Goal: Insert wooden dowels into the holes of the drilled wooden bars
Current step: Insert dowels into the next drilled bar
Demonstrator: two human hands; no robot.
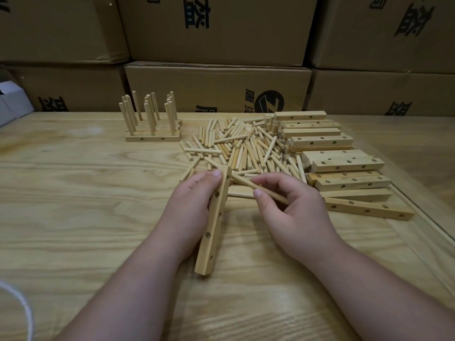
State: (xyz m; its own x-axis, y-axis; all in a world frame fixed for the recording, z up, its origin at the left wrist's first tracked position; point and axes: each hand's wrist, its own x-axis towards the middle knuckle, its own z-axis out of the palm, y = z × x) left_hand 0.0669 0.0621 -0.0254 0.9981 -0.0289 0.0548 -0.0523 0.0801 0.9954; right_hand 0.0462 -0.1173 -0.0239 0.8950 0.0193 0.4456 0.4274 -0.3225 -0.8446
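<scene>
My left hand (189, 205) grips a drilled wooden bar (211, 232), held lengthwise away from me with its holes facing right. My right hand (288, 205) pinches a wooden dowel (258, 189) whose far tip points at the bar's top hole and touches it or sits just at its mouth. A loose pile of dowels (241, 146) lies behind the hands. To its right is a stack of empty drilled bars (339, 163). At the back left stand finished bars with upright dowels (152, 119).
The work sits on a light wooden table (73, 193). Stacked cardboard boxes (216, 87) form a wall behind it. A white box (12, 102) is at the far left edge, and a white cord (19, 306) curls at the bottom left.
</scene>
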